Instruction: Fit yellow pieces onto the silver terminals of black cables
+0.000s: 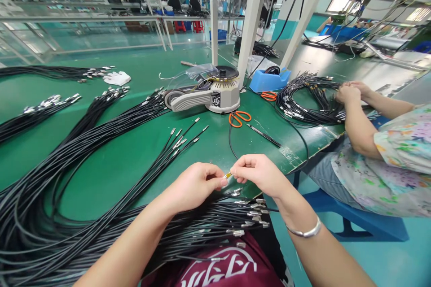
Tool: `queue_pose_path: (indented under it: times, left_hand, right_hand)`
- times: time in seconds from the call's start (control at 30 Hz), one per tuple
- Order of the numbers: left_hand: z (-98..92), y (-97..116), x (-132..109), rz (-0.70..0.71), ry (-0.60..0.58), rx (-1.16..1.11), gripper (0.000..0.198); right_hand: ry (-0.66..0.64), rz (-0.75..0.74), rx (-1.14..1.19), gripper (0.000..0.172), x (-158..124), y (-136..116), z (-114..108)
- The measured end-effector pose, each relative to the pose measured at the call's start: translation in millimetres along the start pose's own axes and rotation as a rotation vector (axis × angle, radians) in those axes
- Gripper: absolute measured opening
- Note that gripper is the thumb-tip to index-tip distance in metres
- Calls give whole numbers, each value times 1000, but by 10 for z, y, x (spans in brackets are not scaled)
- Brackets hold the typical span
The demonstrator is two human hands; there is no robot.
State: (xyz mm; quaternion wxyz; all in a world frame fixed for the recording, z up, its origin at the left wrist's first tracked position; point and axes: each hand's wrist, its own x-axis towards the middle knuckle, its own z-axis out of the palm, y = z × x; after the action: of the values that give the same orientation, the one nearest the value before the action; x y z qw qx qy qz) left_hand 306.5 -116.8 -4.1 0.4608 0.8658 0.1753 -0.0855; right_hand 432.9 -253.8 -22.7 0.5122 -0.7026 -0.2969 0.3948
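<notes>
My left hand (197, 184) pinches a small metal connector (227, 175) between thumb and fingertips, just above the table's near edge. My right hand (258, 172), with a silver bangle on its wrist, is closed at the connector's other end. A bit of yellow shows between the two hands; whether it is tape or part of the connector I cannot tell. Below both hands lies a thick bundle of black cables (202, 222) with silver connectors at the right. Several separate cable ends (178, 143) point away across the green table, left of my hands.
A grey tape dispenser (224, 98) stands ahead, with orange-handled scissors (239, 119) and a black utility knife (264, 135) nearby. Farther right are a blue tape holder (269, 80) and coiled cables (299, 103), handled by a co-worker (404, 143). A white glove (116, 78) lies left.
</notes>
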Motion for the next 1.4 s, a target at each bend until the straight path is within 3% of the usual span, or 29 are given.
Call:
queue_pose_path:
  times: [0.07, 0.23, 0.47, 0.73, 1.07, 1.17, 1.4]
  left_hand:
    - [-9, -3, 10, 5, -16, -18, 28]
    - [50, -21, 25, -4, 99, 9, 27]
    - [131, -54, 48, -53, 109, -347, 28]
    - [148, 20, 12, -18, 164, -72, 27]
    - [135, 23, 36, 52, 113, -20, 27]
    - [100, 8, -15, 82, 120, 72, 29]
    - [204, -97, 63, -3, 194, 164, 27]
  right_hand:
    - [8, -4, 6, 16, 0, -5, 3]
    - [77, -20, 12, 15, 6, 17, 54]
    - [125, -47, -8, 18, -44, 21, 90]
    - [91, -150, -263, 14, -126, -2, -1]
    - [15, -133, -52, 14, -83, 115, -7]
    - [47, -130, -61, 13, -52, 112, 23]
    - [129, -117, -72, 7, -2, 99, 173]
